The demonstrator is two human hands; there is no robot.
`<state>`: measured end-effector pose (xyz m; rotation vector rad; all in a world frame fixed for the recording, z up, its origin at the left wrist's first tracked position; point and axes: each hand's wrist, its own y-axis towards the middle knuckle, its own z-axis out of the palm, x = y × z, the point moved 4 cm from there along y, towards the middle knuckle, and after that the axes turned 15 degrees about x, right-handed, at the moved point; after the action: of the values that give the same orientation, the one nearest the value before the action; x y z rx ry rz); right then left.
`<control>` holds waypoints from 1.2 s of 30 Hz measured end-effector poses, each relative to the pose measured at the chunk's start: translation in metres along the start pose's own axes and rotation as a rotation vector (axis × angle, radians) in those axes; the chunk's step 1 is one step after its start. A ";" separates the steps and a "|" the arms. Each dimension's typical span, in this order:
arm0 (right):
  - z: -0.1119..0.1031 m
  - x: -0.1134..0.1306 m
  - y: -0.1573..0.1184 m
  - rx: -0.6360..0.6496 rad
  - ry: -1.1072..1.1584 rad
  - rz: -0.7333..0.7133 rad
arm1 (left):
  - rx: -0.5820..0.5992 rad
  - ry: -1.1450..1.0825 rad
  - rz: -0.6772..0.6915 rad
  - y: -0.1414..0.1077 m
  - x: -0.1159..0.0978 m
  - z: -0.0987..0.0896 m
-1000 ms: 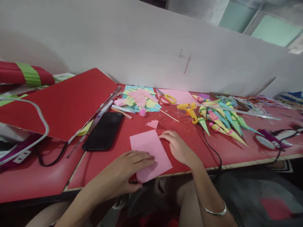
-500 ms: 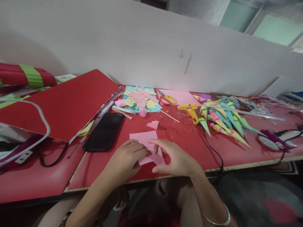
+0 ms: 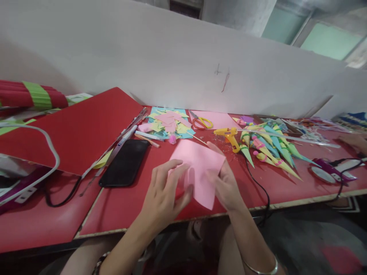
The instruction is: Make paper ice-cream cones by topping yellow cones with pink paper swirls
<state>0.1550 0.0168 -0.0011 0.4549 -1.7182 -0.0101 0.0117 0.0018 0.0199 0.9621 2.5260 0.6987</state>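
Note:
A square of pink paper is raised off the red table, slightly curved. My right hand pinches its right side, thumb on the near face and fingers behind. At the paper's left side is my left hand, its fingers spread and curved, with nothing gripped between thumb and fingers. The small pink cut piece that lay behind the sheet is hidden now.
A black phone lies left of my hands. Behind are paper scraps, scissors and a yellow glue gun. Paper cones pile up at right, and another person's hand shows at the far right edge.
The pink paper has come up off the table in my right hand, which has closed on it. My left hand has opened wider beside it. Another person's hand has appeared at the right.

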 end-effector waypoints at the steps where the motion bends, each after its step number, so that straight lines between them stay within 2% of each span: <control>1: -0.002 0.000 -0.001 -0.038 0.031 0.019 | 0.022 -0.020 0.029 0.001 -0.003 0.001; 4: -0.009 0.001 -0.004 -0.155 0.083 0.050 | 0.036 -0.045 0.100 0.001 -0.010 0.003; 7: -0.014 0.001 -0.005 -0.210 0.164 0.006 | 0.037 0.007 0.139 0.002 -0.013 0.005; 11: -0.021 -0.001 -0.004 -0.301 0.255 -0.049 | 0.105 0.080 0.189 0.002 -0.011 0.013; 15: -0.027 -0.006 -0.004 -0.402 0.333 -0.015 | 0.179 0.092 0.231 0.001 -0.011 0.021; 18: -0.027 -0.009 -0.004 -0.462 0.369 0.016 | 0.074 0.126 0.224 -0.001 -0.013 0.018; 20: -0.025 -0.011 -0.003 -0.448 0.371 0.034 | -0.033 0.128 0.222 -0.004 -0.014 0.014; 22: -0.021 -0.013 -0.001 -0.412 0.369 0.028 | -0.074 0.096 0.237 -0.005 -0.015 0.010; 27: -0.017 -0.018 0.000 -0.373 0.359 0.022 | -0.030 -0.032 0.268 -0.002 -0.013 0.005; 31: -0.018 -0.020 0.001 -0.367 0.342 0.056 | -0.062 -0.045 0.333 -0.002 -0.011 -0.002; 36: -0.030 -0.021 0.000 -0.462 0.317 0.082 | 0.045 -0.153 0.460 -0.005 -0.015 -0.005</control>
<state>0.1863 0.0306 -0.0152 0.0378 -1.3647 -0.2578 0.0173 -0.0133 0.0228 1.5740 2.2123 0.6622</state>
